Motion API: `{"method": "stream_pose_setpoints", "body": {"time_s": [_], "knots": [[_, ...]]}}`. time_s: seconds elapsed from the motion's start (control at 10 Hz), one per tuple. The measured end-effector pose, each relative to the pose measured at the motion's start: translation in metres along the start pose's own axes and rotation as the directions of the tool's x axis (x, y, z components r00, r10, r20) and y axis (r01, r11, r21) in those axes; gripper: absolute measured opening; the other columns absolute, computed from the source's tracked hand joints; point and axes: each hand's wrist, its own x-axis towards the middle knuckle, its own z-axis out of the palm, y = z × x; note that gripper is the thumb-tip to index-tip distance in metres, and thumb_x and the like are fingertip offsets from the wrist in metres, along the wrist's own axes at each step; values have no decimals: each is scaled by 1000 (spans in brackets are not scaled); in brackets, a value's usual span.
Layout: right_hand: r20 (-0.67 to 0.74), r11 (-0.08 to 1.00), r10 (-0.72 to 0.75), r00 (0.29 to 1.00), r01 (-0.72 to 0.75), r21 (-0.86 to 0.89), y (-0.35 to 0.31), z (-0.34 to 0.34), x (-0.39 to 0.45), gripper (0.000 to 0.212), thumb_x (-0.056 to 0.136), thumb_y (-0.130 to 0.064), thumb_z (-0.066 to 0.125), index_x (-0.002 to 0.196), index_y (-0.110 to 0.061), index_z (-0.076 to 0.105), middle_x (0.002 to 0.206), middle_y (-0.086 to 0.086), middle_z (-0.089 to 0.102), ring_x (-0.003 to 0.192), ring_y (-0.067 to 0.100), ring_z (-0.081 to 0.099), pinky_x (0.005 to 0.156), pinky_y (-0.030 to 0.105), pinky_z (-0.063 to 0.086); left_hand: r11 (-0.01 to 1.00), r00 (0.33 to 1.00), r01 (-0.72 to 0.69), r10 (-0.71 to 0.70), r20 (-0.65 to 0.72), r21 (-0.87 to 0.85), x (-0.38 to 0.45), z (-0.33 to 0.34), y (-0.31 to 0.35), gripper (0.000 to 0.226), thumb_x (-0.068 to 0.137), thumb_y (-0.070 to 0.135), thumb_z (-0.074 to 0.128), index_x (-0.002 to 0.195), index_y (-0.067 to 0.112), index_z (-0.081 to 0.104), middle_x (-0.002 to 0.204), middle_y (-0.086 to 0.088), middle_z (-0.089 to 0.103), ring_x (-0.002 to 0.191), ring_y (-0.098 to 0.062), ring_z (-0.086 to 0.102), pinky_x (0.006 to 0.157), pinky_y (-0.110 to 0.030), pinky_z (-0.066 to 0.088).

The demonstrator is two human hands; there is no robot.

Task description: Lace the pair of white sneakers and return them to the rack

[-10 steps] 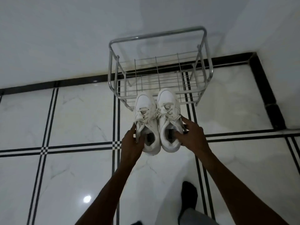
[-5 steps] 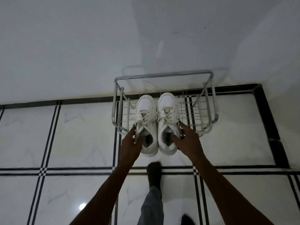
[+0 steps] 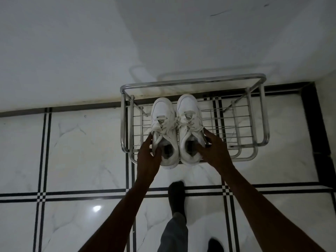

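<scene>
Marble floor tiles [image 3: 81, 151] and dim light. I have my left hand [image 3: 148, 157] pinching the left sneaker [image 3: 164, 131], my right hand [image 3: 214, 151] the right sneaker [image 3: 190, 124], both above the rack [image 3: 254, 124]. Heels overhang the front rail; they could tip off.

The sneakers [image 3: 177, 130] cover the rack [image 3: 261, 113] wires beneath them; whether their soles touch is unclear. A second foot [image 3: 215, 245] is cut off below.

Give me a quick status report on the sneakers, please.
Left hand grips left sneaker, right hand grips right sneaker. Pair over metal rack, laced. Nothing blocking.
</scene>
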Motion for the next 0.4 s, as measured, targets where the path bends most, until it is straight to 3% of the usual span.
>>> {"method": "stream_pose_setpoints", "body": {"time_s": [0.1,0.2,0.3,0.4], "knots": [[7,999,37,999,-37,9,-4,-3,-2,60,87,-13,74,142,-18,50,114,-3,65,101,11,63,86,34,59,999,999,32,-32,12,-15,-3,-1,3,61,97,9,64,153,15,43,145,-9,59,125,-29,61,101,-43,55],[47,999,48,998,-47,-13,-1,-3,0,68,87,-14,74,147,-18,43,126,3,64,105,11,63,88,33,60,999,998,46,-46,42,-5,0,-3,5,62,96,10,66,153,15,43,143,-8,60,123,-28,63,93,-33,57],[97,997,57,994,-52,-56,-9,-5,-5,79,86,-24,76,153,-17,33,135,0,57,111,6,55,73,4,52,1000,996,19,-21,88,25,1,-9,9,62,96,12,67,152,13,43,137,-4,59,119,-23,62,83,-12,55],[82,988,73,994,-61,-145,-21,-14,-16,90,85,-40,73,156,-15,23,150,2,44,133,18,47,99,16,45,994,996,-34,25,80,108,-5,-17,20,61,96,25,68,152,17,44,141,-10,58,125,-25,59,99,-38,56]]}}
